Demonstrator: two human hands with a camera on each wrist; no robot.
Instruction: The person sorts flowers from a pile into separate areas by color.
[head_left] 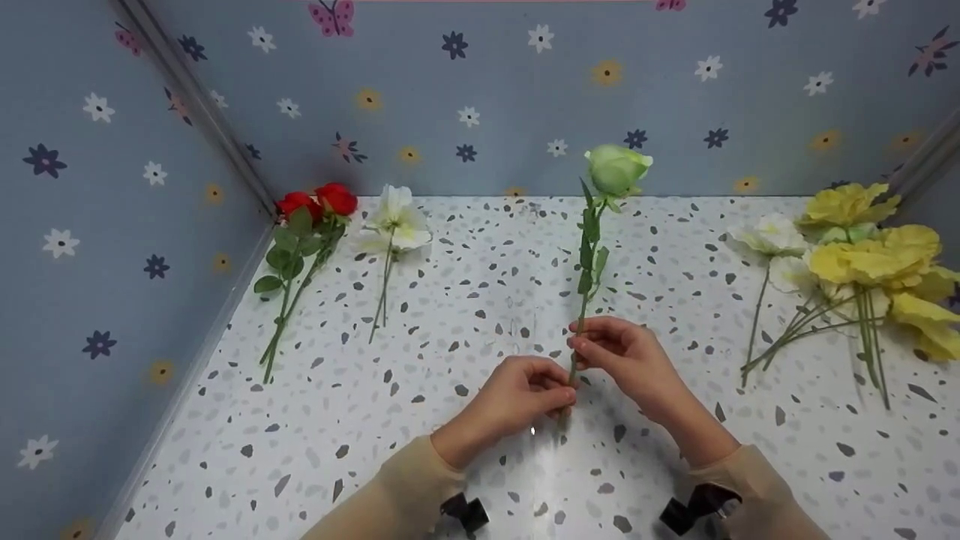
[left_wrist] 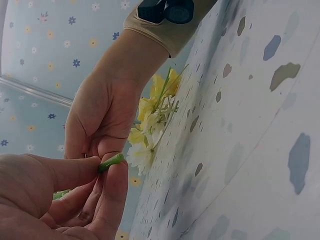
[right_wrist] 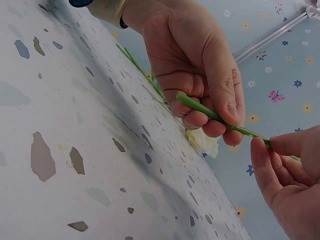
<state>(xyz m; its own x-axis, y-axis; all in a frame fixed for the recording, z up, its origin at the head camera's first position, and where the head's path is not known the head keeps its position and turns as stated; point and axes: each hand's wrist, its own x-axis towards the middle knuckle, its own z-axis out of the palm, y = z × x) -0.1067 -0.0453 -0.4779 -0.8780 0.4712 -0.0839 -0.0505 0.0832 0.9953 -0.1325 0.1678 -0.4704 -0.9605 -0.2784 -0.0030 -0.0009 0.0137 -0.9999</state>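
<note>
the worktop (head_left: 480, 292) is white, speckled with dark and pale chips. two red roses (head_left: 334, 201) lie at its far left corner; white flowers (head_left: 397, 221) lie just beside them. yellow flowers (head_left: 874, 259) and pale blooms (head_left: 771, 236) lie heaped at right. blue walls (head_left: 502, 79) bear printed flowers (head_left: 607, 73) and butterflies (head_left: 332, 16).

In the head view, the worktop (head_left: 465, 300) is brightly and fairly evenly lit, apparently from above. A pale streak of glare is thrown back by its near part, with a small hard glint beside it. Faint, soft shadows are cast on the worktop by the hands (head_left: 630, 364). Behind the worktop, the wall (head_left: 502, 75) is rendered dimmer, and at the worktop's right side, detail in the yellow flowers (head_left: 881, 259) is partly washed out. Both wrist views are darker and cooler, with a grey shadow band laid along the worktop; its nearest speckles are enlarged and softened, and the flowers beyond are blurred.
</note>
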